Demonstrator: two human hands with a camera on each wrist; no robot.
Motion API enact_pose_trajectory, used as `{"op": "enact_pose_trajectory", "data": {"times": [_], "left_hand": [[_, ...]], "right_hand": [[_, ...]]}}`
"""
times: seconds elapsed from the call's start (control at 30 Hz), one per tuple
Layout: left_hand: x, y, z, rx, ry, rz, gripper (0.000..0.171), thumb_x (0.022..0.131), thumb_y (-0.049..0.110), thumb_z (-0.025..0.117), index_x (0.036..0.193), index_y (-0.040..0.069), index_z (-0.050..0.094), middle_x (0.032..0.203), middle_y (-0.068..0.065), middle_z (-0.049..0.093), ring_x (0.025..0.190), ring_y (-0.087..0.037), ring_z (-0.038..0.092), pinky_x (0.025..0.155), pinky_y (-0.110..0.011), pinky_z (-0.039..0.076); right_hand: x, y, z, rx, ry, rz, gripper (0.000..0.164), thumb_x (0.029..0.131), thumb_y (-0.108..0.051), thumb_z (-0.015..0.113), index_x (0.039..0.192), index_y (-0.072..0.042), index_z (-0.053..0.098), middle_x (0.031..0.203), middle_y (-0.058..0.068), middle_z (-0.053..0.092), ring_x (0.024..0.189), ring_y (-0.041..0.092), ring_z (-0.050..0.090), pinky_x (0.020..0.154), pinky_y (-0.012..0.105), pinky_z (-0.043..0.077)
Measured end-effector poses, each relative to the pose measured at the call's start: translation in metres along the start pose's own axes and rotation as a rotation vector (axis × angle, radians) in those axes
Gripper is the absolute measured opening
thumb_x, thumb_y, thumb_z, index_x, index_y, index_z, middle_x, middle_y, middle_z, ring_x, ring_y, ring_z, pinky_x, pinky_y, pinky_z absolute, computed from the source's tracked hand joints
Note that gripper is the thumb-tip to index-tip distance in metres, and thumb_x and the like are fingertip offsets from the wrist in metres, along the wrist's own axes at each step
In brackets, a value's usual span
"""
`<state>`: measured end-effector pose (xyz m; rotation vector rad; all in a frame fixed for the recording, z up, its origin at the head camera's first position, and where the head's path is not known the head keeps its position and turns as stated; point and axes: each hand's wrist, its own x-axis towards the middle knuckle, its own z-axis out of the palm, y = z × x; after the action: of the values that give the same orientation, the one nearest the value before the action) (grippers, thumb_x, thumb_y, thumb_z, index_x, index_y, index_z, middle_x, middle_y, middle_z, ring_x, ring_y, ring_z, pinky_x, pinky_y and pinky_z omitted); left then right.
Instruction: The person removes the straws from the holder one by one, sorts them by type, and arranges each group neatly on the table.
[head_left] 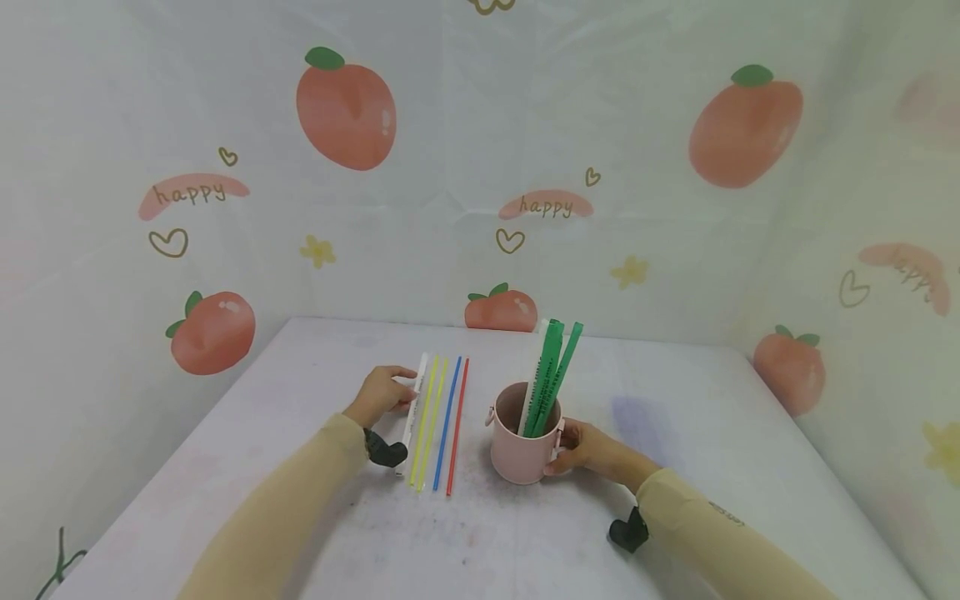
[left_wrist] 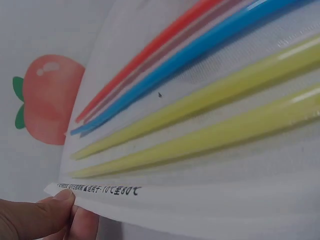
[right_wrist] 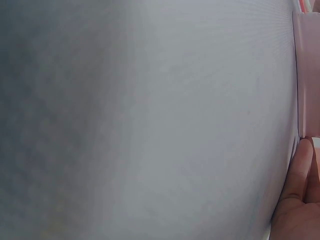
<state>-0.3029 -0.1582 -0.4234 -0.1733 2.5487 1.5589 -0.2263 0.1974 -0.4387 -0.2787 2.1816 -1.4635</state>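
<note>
In the head view my left hand (head_left: 381, 393) is at the upper part of a white paper-wrapped straw (head_left: 412, 417) on the table. Up close in the left wrist view, thumb and finger pinch the printed wrapper (left_wrist: 150, 210) near its tip. Alongside it lie two yellow straws (head_left: 425, 421), a blue straw (head_left: 447, 423) and a red straw (head_left: 458, 425), roughly parallel. My right hand (head_left: 596, 452) holds a small pink bucket (head_left: 519, 460) by its right side. Green-wrapped straws (head_left: 551, 367) and a white-wrapped one (head_left: 532, 392) lean upright inside the bucket.
A white cloth covers the table (head_left: 525, 542), with a faint purple stain (head_left: 641, 425) to the right of the bucket. Behind the table hangs a white curtain (head_left: 450, 125) printed with peaches, hearts and "happy" labels. A dark green cord (head_left: 60, 558) shows at the lower left.
</note>
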Motion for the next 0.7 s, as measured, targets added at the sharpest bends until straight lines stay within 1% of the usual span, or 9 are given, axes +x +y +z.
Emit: {"op": "enact_pose_trajectory", "data": {"times": [0.13,0.27,0.47,0.7], "left_hand": [[0.0013,-0.0027,-0.0001,0.021,-0.003,-0.026,0.046,0.081,-0.007,0.067,0.126,-0.003,0.060,0.079,-0.010,0.062,0.053,-0.008,0.055,0.051,-0.019,0.050],[0.0032,-0.0043,0.0004,0.020,0.000,-0.051,0.047,0.080,-0.008,0.068,0.126,-0.003,0.060,0.078,-0.010,0.061,0.052,-0.008,0.056,0.050,-0.019,0.051],[0.0066,-0.0072,0.0006,0.021,0.001,-0.071,0.046,0.080,-0.008,0.069,0.125,-0.003,0.060,0.075,-0.008,0.059,0.050,-0.007,0.055,0.049,-0.019,0.051],[0.0033,-0.0030,0.0007,0.051,0.005,-0.090,0.045,0.082,-0.006,0.070,0.126,-0.002,0.060,0.076,-0.008,0.060,0.052,-0.008,0.056,0.051,-0.019,0.052]], "right_hand": [[-0.0002,-0.0004,-0.0003,0.008,-0.003,0.000,0.070,0.077,-0.010,0.082,0.137,-0.001,0.048,0.136,0.016,0.052,0.122,0.029,0.045,0.111,0.057,0.031],[-0.0005,-0.0009,-0.0001,0.009,0.001,0.007,0.071,0.076,-0.010,0.082,0.137,-0.001,0.047,0.136,0.017,0.051,0.122,0.029,0.045,0.111,0.057,0.031],[-0.0007,-0.0016,-0.0002,0.016,-0.004,0.006,0.072,0.076,-0.009,0.082,0.138,0.000,0.047,0.139,0.019,0.050,0.124,0.030,0.044,0.112,0.057,0.030],[-0.0003,-0.0006,-0.0013,0.011,-0.019,-0.016,0.073,0.077,-0.009,0.081,0.139,0.000,0.045,0.137,0.017,0.051,0.120,0.026,0.046,0.110,0.053,0.033]]}}
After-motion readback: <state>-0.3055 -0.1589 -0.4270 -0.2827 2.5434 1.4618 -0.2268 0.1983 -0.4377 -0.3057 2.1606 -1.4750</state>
